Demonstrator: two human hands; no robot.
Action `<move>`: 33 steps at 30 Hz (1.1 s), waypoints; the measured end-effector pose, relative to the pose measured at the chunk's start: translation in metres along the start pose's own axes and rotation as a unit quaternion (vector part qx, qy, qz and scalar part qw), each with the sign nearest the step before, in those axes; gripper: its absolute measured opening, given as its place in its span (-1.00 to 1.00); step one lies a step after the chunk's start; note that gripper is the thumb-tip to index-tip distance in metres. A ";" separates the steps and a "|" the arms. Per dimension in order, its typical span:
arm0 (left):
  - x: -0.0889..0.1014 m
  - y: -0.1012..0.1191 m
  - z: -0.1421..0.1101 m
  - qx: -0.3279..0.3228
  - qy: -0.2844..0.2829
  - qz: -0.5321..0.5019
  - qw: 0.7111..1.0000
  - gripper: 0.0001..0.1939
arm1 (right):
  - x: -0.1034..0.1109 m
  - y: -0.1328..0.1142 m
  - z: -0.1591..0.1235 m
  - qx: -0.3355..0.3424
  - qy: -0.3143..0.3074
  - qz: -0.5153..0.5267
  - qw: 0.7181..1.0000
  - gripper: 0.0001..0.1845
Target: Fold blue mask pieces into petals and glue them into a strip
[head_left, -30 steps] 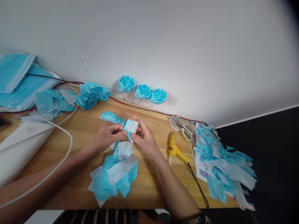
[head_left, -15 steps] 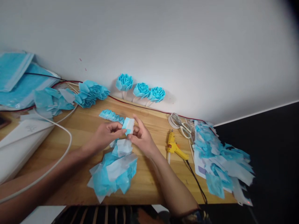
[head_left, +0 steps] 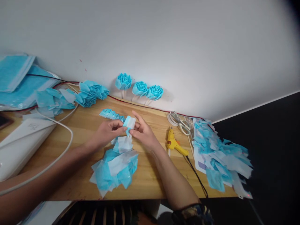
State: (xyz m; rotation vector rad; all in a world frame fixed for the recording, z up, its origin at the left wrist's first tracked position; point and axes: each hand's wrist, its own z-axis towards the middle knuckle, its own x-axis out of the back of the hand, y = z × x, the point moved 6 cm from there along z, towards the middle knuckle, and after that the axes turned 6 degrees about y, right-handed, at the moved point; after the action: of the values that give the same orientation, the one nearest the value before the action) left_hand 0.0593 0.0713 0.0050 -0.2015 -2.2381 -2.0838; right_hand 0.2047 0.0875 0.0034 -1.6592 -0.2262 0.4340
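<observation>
Between my two hands is a small folded piece of blue-and-white fabric (head_left: 129, 122), held over the wooden table. My left hand (head_left: 110, 131) pinches its left edge with thumb and fingers. My right hand (head_left: 142, 131) grips its right side, thumb in front, index finger stretched up and away. Just beyond the left hand lies a row of folded blue petals (head_left: 111, 114). Below the hands rest a loose blue-and-white piece (head_left: 124, 144) and a larger pile of cut fabric pieces (head_left: 114, 170).
Three blue fabric flowers (head_left: 140, 89) stand against the wall, with more flowers (head_left: 92, 93) to the left. A yellow glue gun (head_left: 174, 143) and scissors (head_left: 183, 125) lie right, beside a heap of scraps (head_left: 215, 153). A white cable (head_left: 70, 137) loops over my left forearm.
The folded piece is tilted slightly more to the right, and my right thumb has moved up a little along it. The view has shifted slightly.
</observation>
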 end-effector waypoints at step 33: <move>-0.008 0.001 -0.005 -0.026 -0.042 0.038 0.998 -0.74 | 0.005 -0.017 -0.003 0.108 0.106 -0.212 0.966 -0.87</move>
State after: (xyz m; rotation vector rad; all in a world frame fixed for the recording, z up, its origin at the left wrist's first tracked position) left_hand 0.0671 0.0660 0.0057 -0.3789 -2.1847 -2.1337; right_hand 0.2123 0.0889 0.0199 -1.3816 -0.3518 -0.0419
